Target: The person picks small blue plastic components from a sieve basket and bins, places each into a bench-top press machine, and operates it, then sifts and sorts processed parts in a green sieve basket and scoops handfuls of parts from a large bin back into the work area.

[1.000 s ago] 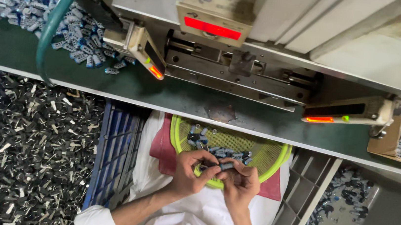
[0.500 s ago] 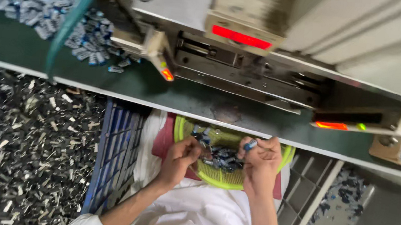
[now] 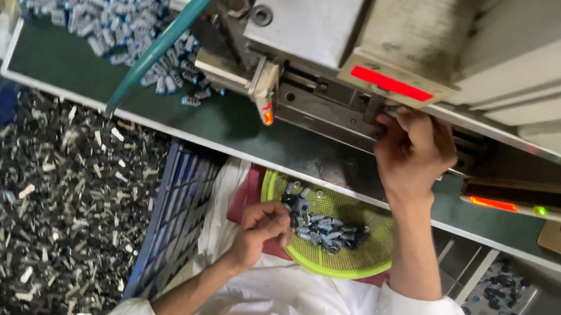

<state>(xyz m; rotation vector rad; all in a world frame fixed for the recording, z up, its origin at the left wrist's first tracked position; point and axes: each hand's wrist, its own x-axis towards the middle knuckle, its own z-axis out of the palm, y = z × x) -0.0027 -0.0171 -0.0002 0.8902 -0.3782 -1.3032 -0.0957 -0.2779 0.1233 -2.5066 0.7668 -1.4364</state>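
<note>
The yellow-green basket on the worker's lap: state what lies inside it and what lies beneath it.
Inside the yellow-green basket lies a heap of small dark and blue-grey parts. The left hand rests at its rim. A red cloth shows beneath it; how far the cloth runs is covered.

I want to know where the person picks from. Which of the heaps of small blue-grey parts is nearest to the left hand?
The heap in the yellow-green mesh basket on the lap: the left hand rests at its edge. The heap on the green bench lies far above, beside the machine.
</note>
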